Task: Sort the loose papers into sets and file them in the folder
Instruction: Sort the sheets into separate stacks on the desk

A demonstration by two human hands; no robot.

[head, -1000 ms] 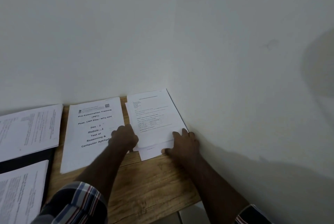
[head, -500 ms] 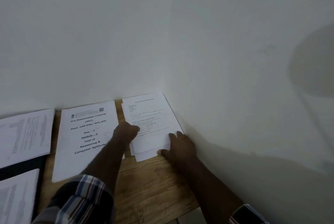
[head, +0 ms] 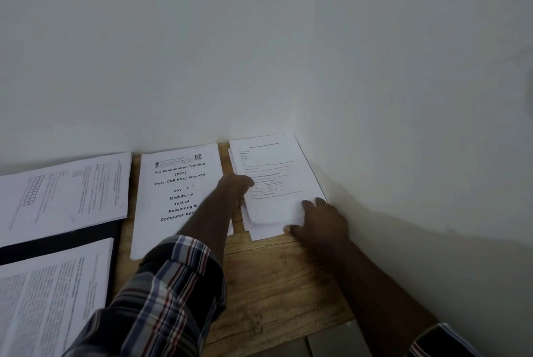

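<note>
A small stack of printed papers (head: 274, 166) lies in the table's far right corner against the wall. My left hand (head: 235, 186) grips the stack's left edge, and the near-left corner of the top sheets curls up off the lower ones. My right hand (head: 320, 218) rests on the stack's near-right corner, fingers flat on the paper and thumb at its near edge. A stapled set titled "Pre Examination Training" (head: 173, 183) lies just left of the stack, partly under my left forearm. The black folder (head: 57, 238) lies at the left edge.
Two more printed sets lie on the folder, one (head: 66, 192) at its far side and one (head: 49, 299) nearer me. White walls close the wooden table (head: 274, 284) in at the back and the right. The table's near edge runs just below my arms.
Both hands stay on the right-hand stack. The near-left corner of the top sheets has lifted and curled under my left hand.
</note>
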